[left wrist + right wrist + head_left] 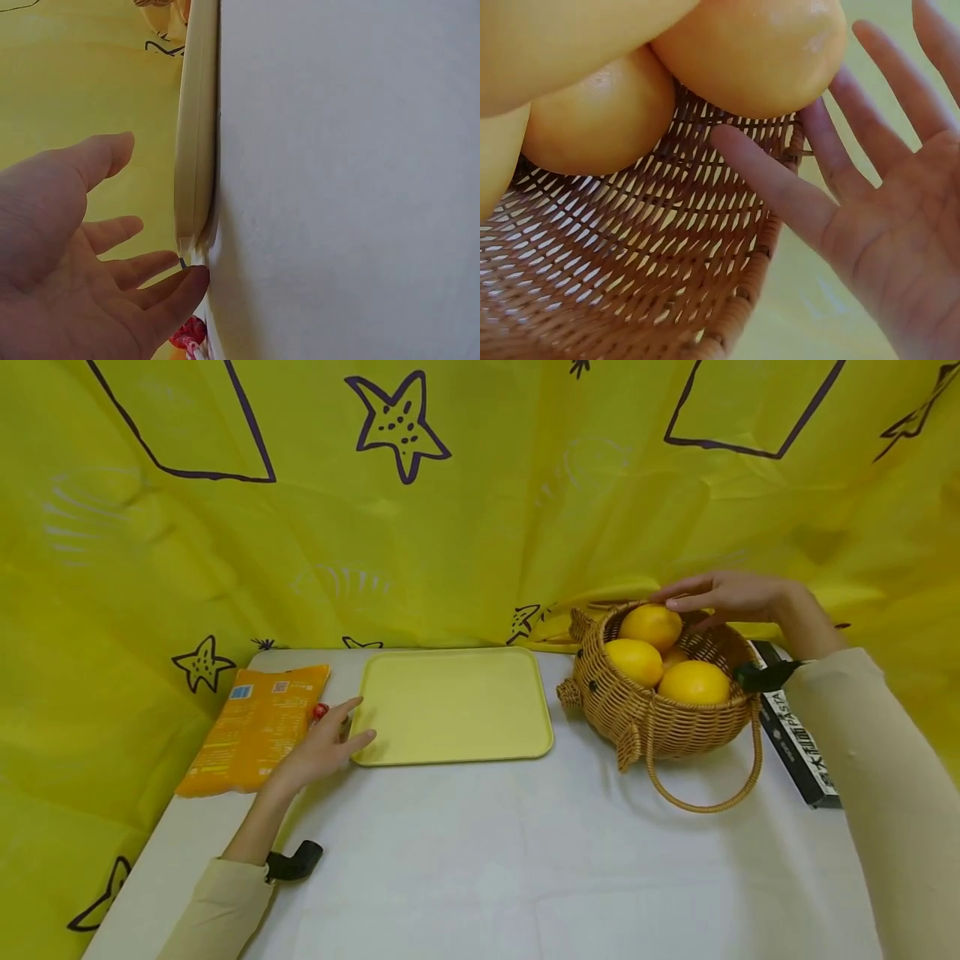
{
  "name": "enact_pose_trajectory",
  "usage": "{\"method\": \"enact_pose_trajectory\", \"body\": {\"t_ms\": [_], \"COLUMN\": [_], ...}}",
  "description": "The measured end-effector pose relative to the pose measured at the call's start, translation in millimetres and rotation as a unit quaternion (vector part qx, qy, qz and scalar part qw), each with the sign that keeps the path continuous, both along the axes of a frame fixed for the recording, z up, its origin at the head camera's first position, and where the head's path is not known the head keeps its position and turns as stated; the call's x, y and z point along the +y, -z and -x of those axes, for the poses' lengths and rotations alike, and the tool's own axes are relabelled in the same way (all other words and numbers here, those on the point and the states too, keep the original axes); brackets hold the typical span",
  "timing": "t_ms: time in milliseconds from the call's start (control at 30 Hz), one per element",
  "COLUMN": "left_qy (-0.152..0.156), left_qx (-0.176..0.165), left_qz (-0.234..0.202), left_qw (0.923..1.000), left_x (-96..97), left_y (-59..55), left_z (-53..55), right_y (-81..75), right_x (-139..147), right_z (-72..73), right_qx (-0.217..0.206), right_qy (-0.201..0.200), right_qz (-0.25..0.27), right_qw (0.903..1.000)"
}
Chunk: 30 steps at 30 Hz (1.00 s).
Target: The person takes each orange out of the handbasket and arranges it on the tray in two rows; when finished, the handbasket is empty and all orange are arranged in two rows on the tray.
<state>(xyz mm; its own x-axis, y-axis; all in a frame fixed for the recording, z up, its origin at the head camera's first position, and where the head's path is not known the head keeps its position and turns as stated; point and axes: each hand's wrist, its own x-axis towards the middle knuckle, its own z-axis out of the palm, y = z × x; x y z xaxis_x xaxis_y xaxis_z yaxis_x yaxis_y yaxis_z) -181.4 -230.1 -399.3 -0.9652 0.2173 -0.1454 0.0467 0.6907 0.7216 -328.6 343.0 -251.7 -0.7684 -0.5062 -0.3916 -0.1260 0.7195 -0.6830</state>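
A brown wicker basket (690,731) shaped like an animal holds several yellow lemons (694,682). At its far rim is my right hand (738,596), with the thumb reaching inside and the straight fingers spread outside. In the right wrist view, its fingertips are right by one lemon (757,56). A shallow yellow tray (453,706) lies flat to the left of the basket. Next to the tray's left edge my left hand (326,747) has its fingers and thumb apart, with nothing between them. Beyond its fingers a small red wrapped thing (320,711) shows partly.
An orange packet (258,727) lies left of my left hand. Right of the basket is a black box (798,747), partly covered by the basket and my right sleeve. The basket's handle (705,810) hangs down toward the front. A yellow patterned cloth (480,527) hangs behind the white table (465,860).
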Motion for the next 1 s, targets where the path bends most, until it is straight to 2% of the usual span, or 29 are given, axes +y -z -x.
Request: {"method": "enact_pose_trajectory", "body": {"t_ms": [167,767,900,1000], "left_qy": [0.001,0.028,0.033,0.034], "left_qx": [-0.005,0.041,0.039,0.039], "left_qz": [0.014,0.086,0.092,0.094], "left_qw": [0.9999,0.9950,0.9945,0.9942], "left_x": [-0.8,-5.2,-5.8,-6.4], "left_y": [2.5,10.5,12.1,12.4], "left_z": [0.2,-0.8,-0.4,0.6], "right_y": [4.2,-7.0,-7.3,-7.3], "right_x": [-4.4,-19.1,-22.5,-24.7], "right_z": [0.6,10.0,10.1,9.9], "right_qx": [0.006,-0.023,-0.025,-0.014], "right_qy": [-0.025,-0.036,-0.050,-0.074], "right_qz": [-0.013,-0.059,-0.074,-0.090], "right_qw": [0.9996,0.9973,0.9957,0.9931]}}
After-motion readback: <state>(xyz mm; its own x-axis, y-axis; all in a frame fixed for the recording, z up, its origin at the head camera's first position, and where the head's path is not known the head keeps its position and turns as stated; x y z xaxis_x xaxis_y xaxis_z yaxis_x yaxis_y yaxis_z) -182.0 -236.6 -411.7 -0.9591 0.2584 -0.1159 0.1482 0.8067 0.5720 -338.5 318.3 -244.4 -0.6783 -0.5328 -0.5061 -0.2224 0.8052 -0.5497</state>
